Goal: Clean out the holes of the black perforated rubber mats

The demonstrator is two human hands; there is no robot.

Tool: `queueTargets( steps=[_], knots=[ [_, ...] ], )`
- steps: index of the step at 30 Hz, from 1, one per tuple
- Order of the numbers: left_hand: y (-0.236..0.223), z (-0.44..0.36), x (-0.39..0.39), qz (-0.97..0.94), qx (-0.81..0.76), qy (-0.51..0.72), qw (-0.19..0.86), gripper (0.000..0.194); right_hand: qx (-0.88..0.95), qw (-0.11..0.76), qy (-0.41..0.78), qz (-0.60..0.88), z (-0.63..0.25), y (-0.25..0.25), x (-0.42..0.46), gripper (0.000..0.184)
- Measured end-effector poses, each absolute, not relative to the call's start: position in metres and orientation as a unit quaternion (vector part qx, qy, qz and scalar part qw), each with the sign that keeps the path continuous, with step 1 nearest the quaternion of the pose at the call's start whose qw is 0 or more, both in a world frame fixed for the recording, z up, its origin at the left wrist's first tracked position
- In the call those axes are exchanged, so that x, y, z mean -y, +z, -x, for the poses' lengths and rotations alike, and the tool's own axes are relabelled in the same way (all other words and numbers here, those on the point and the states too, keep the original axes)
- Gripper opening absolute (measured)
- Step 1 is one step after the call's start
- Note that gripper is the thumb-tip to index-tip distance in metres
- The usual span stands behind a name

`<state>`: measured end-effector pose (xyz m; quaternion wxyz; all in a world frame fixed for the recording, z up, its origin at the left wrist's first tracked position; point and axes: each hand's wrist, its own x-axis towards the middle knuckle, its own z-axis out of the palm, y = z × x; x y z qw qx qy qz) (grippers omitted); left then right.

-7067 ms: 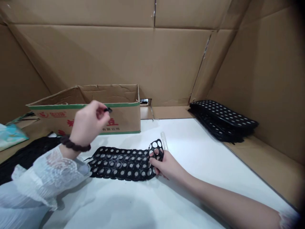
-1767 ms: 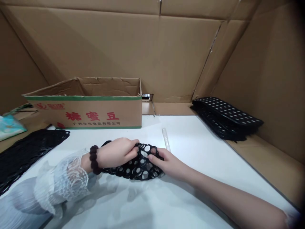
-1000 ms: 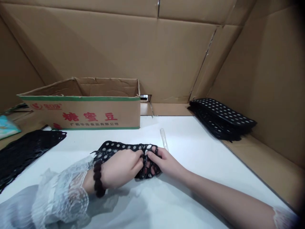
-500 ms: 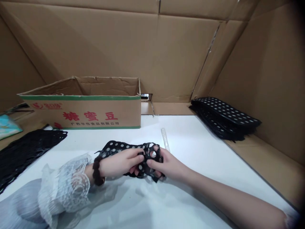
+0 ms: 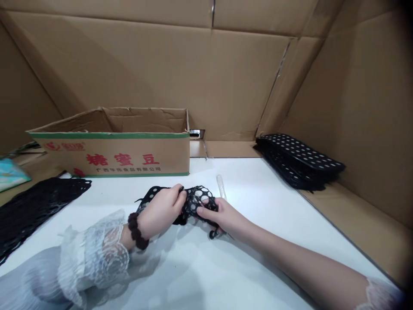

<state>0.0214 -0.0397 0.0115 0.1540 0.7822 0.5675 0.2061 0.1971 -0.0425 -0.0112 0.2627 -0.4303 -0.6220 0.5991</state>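
Observation:
A thin black perforated sheet [image 5: 193, 202], with rows of round holes, is bunched up between my two hands above the white tabletop. My left hand [image 5: 164, 206] is closed on its middle, fingertips pinching the material; a small dark bit shows at the thumb and forefinger. The right end of the sheet is gripped by my right hand [image 5: 222, 213], thumb on top and other fingers hidden underneath. Below the right fingers a small black loose piece [image 5: 213, 234] shows; whether it is still joined to the sheet I cannot tell. The sheet's left end [image 5: 149, 193] sticks out behind my left hand.
An open cardboard box [image 5: 109, 150] stands at the back left. Black netlike sheets [image 5: 35, 211] lie at the left, near a teal-and-white packet [image 5: 13, 174]. A stack of black dotted sheets [image 5: 300, 159] sits at the right. A clear plastic stick [image 5: 221, 186] lies behind my right hand. Cardboard walls surround the table.
Earlier the sheet lay flatter, with my left hand raised near the box holding a small black bit. Since then my left hand has come down onto the sheet, which is now bunched and twisted.

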Motion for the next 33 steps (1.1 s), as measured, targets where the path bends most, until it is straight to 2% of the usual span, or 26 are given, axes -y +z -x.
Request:
queueTargets(
  steps=[6, 10, 16, 23, 29, 31, 33],
  knots=[
    [0.020, -0.002, 0.021, -0.734, -0.626, 0.258, 0.055, 0.022, 0.643, 0.292, 0.560, 0.433, -0.199, -0.014, 0.043, 0.026],
    [0.020, -0.008, 0.034, -0.808, -0.554, 0.175, 0.095, 0.024, 0.634, 0.304, 0.553, 0.447, -0.197, -0.015, 0.044, 0.027],
    [0.009, -0.029, 0.064, -0.855, -0.496, 0.135, 0.068, 0.020, 0.651, 0.323, 0.563, 0.394, -0.197, -0.015, 0.046, 0.032],
    [0.006, -0.024, 0.063, -0.849, -0.405, 0.180, 0.289, 0.026, 0.643, 0.312, 0.568, 0.409, -0.197, -0.015, 0.048, 0.036],
    [-0.004, -0.028, 0.053, -0.742, -0.422, 0.223, 0.472, 0.029, 0.626, 0.255, 0.622, 0.396, -0.199, -0.009, 0.048, 0.035],
    [0.001, -0.021, 0.043, -0.718, -0.454, 0.263, 0.457, 0.032, 0.634, 0.268, 0.614, 0.385, -0.200, -0.009, 0.048, 0.032],
    [0.018, -0.005, 0.028, -0.709, -0.506, 0.340, 0.356, 0.032, 0.657, 0.265, 0.593, 0.382, -0.201, -0.010, 0.050, 0.031]
  ],
)
